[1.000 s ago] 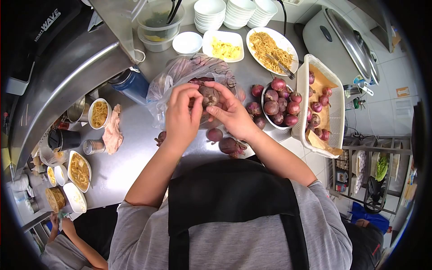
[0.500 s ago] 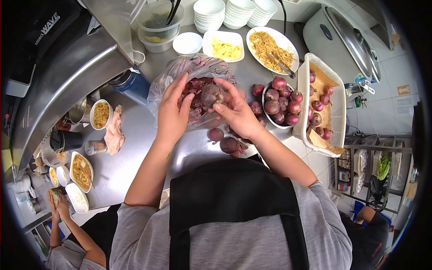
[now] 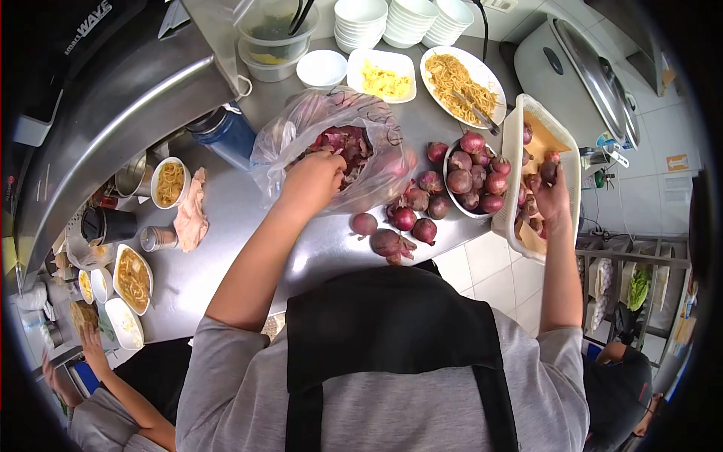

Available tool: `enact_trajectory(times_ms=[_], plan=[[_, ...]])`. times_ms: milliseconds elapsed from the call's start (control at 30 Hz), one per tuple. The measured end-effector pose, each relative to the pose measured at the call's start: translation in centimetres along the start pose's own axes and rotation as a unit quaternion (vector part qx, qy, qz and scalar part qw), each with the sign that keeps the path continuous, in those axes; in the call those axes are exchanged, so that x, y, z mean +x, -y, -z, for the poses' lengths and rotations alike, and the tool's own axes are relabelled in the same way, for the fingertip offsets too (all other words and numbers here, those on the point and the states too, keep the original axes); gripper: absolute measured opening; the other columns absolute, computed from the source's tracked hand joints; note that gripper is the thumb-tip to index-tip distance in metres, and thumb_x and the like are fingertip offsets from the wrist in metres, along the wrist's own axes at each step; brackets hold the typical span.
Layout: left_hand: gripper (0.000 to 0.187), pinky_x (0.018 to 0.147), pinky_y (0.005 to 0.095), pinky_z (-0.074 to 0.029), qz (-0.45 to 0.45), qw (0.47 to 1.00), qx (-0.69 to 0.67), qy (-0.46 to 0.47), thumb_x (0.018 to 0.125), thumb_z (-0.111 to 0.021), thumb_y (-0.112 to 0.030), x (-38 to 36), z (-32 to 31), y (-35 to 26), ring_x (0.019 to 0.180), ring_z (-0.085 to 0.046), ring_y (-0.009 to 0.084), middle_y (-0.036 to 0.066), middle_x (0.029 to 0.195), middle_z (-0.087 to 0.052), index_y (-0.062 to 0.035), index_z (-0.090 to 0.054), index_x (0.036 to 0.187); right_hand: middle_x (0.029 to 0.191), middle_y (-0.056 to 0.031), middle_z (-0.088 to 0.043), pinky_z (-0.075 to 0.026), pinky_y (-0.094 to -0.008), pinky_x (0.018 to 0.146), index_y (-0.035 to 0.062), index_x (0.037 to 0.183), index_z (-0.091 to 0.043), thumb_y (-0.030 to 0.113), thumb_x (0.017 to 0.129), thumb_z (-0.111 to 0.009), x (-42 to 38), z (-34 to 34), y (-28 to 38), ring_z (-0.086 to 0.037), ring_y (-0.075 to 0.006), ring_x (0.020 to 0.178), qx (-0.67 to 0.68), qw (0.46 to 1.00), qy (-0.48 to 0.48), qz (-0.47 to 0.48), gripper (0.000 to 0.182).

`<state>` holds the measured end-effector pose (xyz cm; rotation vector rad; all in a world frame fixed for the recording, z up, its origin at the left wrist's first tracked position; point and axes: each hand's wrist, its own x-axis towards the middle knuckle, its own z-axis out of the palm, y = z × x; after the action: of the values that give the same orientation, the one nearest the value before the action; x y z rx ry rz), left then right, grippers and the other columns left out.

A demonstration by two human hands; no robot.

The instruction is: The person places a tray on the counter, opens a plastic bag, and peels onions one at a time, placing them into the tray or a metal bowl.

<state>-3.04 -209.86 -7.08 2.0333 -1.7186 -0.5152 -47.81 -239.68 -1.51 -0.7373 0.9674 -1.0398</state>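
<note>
My left hand (image 3: 315, 179) rests at the mouth of a clear plastic bag (image 3: 320, 124) full of purple onion skins, fingers curled over the skins. My right hand (image 3: 548, 194) is inside the white basket (image 3: 509, 154) at the right, closed on a red onion (image 3: 548, 172). A white bowl (image 3: 454, 197) of peeled red onions sits between bag and basket. Several loose onions (image 3: 407, 218) lie on the steel counter (image 3: 226, 248) in front of me.
A noodle plate (image 3: 459, 75), a plate of yellow food (image 3: 382, 75), stacked white bowls (image 3: 407, 19) and a blue bottle (image 3: 226, 135) stand at the back. Small dishes crowd the counter's left end, where another person's hands (image 3: 83, 346) reach. A rice cooker (image 3: 572, 68) is at far right.
My right hand left the bag with the onion and moved right into the white basket. My left hand dropped onto the skins in the bag.
</note>
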Motion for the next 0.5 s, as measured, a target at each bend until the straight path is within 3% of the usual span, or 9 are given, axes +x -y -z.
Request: enact_trajectory(times_ms=[67,100,167,233,300,367,433,467,500], plan=[[0.044,0.087,0.0434,-0.050,0.019,0.995,0.067,0.072,0.082,-0.071,-0.017,-0.1,0.8,-1.4,0.101,-0.065,0.0328,0.014,0.105,-0.068,-0.0128,-0.058,0.124,0.102,-0.0050,-0.058,-0.048,-0.0291,0.072,0.0061,0.119,-0.053,0.039,0.101,-0.050,-0.6,2.0,1.4,-0.058,-0.0150,0.089,-0.166,0.973,-0.129,-0.094,0.037],[0.049,0.087,0.0437,-0.050,0.038,0.980,0.134,0.145,0.081,-0.072,-0.021,-0.2,1.3,-2.1,0.101,-0.065,0.0327,0.015,0.105,-0.068,-0.0140,-0.056,0.128,0.102,-0.0050,-0.058,-0.048,-0.0291,0.072,0.0061,0.119,-0.053,0.039,0.101,-0.050,-0.4,2.3,1.9,-0.058,-0.0150,0.089,-0.167,0.973,-0.130,-0.092,0.037],[0.056,0.087,0.0445,-0.050,0.066,0.976,0.112,0.175,0.078,-0.075,-0.023,-0.5,1.7,-2.3,0.103,-0.065,0.0339,0.016,0.110,-0.066,-0.0149,-0.055,0.129,0.106,-0.0055,-0.058,-0.048,-0.0291,0.073,0.0070,0.123,-0.053,0.040,0.101,-0.049,-0.1,2.3,3.2,-0.057,-0.0159,0.092,-0.036,0.988,-0.131,-0.068,0.040],[0.052,0.088,0.0465,-0.052,0.086,0.973,0.120,0.179,0.078,-0.074,-0.019,-0.9,1.8,-2.1,0.108,-0.063,0.0358,0.019,0.119,-0.061,-0.0127,-0.055,0.126,0.110,-0.0063,-0.059,-0.049,-0.0288,0.076,0.0074,0.127,-0.053,0.036,0.102,-0.048,-3.1,-5.0,3.1,-0.057,-0.0159,0.092,-0.048,0.990,-0.131,-0.031,0.039],[0.052,0.088,0.0465,-0.051,0.086,0.969,0.125,0.197,0.078,-0.075,-0.018,-0.4,2.3,-2.0,0.108,-0.062,0.0364,0.019,0.121,-0.059,-0.0119,-0.055,0.126,0.114,-0.0068,-0.059,-0.050,-0.0281,0.080,0.0054,0.129,-0.054,0.030,0.099,-0.051,-5.3,-9.6,1.9,-0.057,-0.0151,0.093,-0.134,0.986,0.080,0.057,0.038],[0.053,0.089,0.0465,-0.051,0.083,0.965,0.132,0.213,0.077,-0.075,-0.017,-0.1,3.0,-2.5,0.108,-0.062,0.0371,0.019,0.124,-0.057,-0.0111,-0.055,0.125,0.113,-0.0061,-0.060,-0.050,-0.0277,0.081,0.0048,0.129,-0.055,0.023,0.097,-0.052,-9.8,-16.9,-1.2,-0.058,-0.0142,0.092,-0.260,0.956,0.120,0.065,0.037],[0.055,0.090,0.0424,-0.052,0.108,0.986,0.025,0.125,0.076,-0.077,-0.015,-0.4,4.0,-3.4,0.107,-0.063,0.0365,0.020,0.123,-0.058,-0.0109,-0.056,0.126,0.109,-0.0047,-0.064,-0.051,-0.0276,0.080,0.0089,0.127,-0.058,0.020,0.095,-0.057,-12.4,-21.1,-5.0,-0.061,-0.0123,0.090,-0.371,0.895,0.248,0.007,0.034],[0.055,0.090,0.0424,-0.052,0.100,0.986,0.030,0.129,0.076,-0.077,-0.015,-0.6,4.2,-3.3,0.107,-0.063,0.0365,0.020,0.123,-0.058,-0.0109,-0.056,0.126,0.110,-0.0044,-0.064,-0.052,-0.0282,0.080,0.0081,0.127,-0.058,0.019,0.093,-0.063,-12.6,-21.9,-7.9,-0.062,-0.0121,0.093,-0.377,0.857,0.347,0.053,0.036],[0.055,0.090,0.0394,-0.052,0.081,0.988,-0.113,0.071,0.078,-0.076,-0.013,-0.9,4.3,-3.0,0.108,-0.063,0.0327,0.018,0.123,-0.059,-0.0105,-0.055,0.129,0.113,-0.0057,-0.063,-0.052,-0.0266,0.082,0.0065,0.130,-0.055,0.016,0.093,-0.064,-13.3,-23.2,-10.2,-0.062,-0.0112,0.095,-0.388,0.841,0.378,0.010,0.039]])
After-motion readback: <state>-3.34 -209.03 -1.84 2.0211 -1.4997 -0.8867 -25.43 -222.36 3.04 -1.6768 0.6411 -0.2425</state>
